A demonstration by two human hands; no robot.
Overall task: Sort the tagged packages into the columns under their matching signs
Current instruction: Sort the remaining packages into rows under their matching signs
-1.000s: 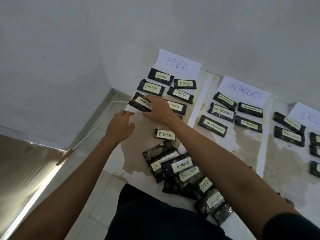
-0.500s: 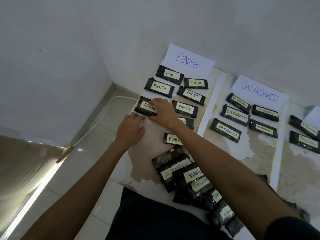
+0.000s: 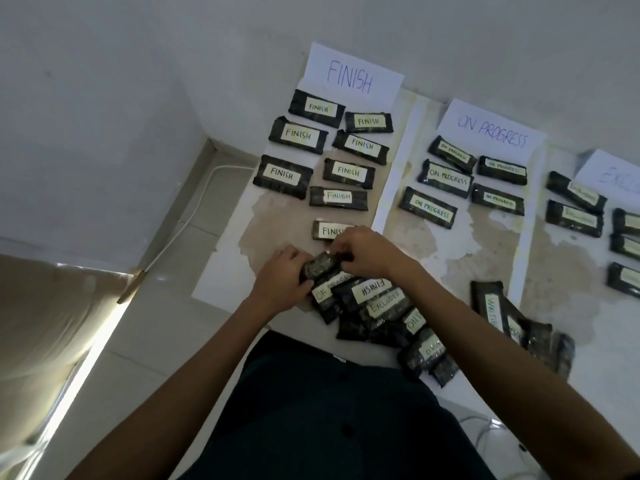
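Note:
Both hands grip one dark package [image 3: 320, 265] at the top of the unsorted pile [image 3: 374, 306]; its tag does not show. My left hand [image 3: 280, 275] holds its left end and my right hand [image 3: 367, 251] its right end. Pile tags read ON PROGRESS, FINISH and EXCLUDED. Under the FINISH sign [image 3: 351, 76] lie several FINISH packages [image 3: 283, 175], the nearest one [image 3: 329, 231] partly behind my right hand. Several packages [image 3: 428, 207] lie under the ON PROGRESS sign [image 3: 491, 128], and more [image 3: 573, 218] under the cut-off EXCLUDED sign [image 3: 613, 173].
A second small pile with a WAITING tag [image 3: 495, 306] lies to the right. White strips [image 3: 391, 178] divide the columns. A white cable [image 3: 194, 209] runs along the floor at left, by the wall. My dark-clothed lap [image 3: 311, 410] fills the bottom.
Both hands have pulled back from the FINISH package at the column's left and come down onto the pile, where they now grip a package. The camera has tilted right.

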